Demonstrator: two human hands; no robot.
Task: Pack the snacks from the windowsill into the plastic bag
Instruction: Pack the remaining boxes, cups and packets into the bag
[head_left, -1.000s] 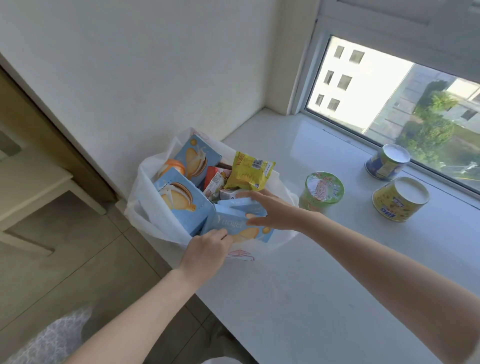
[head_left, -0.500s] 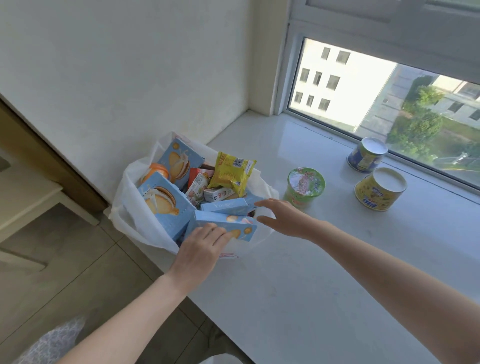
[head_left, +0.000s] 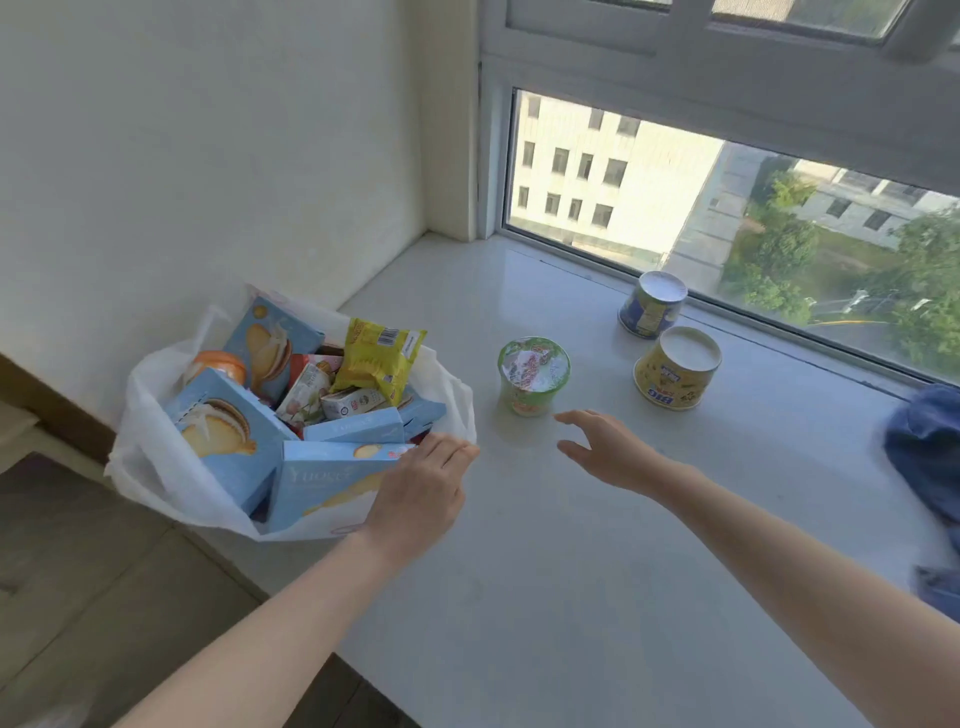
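A white plastic bag (head_left: 156, 483) sits at the left end of the white windowsill (head_left: 571, 571), filled with several light blue snack boxes (head_left: 228, 431), a yellow packet (head_left: 376, 358) and small cartons. My left hand (head_left: 421, 493) rests on the bag's near right rim, against a blue box, fingers curled. My right hand (head_left: 608, 447) hovers open above the sill, just right of and below a green cup (head_left: 532, 374). A yellow cup (head_left: 675, 374) and a blue cup (head_left: 652, 304) stand upside down near the window.
The wall runs behind the bag and meets the window frame at the back corner. Blue cloth (head_left: 930, 457) lies at the sill's right edge. The sill's front edge drops to a tiled floor (head_left: 78, 597) on the left.
My right hand has left the blue boxes in the bag and moved right toward the green cup, empty. My left hand shifted right along the bag's rim. The view swung right.
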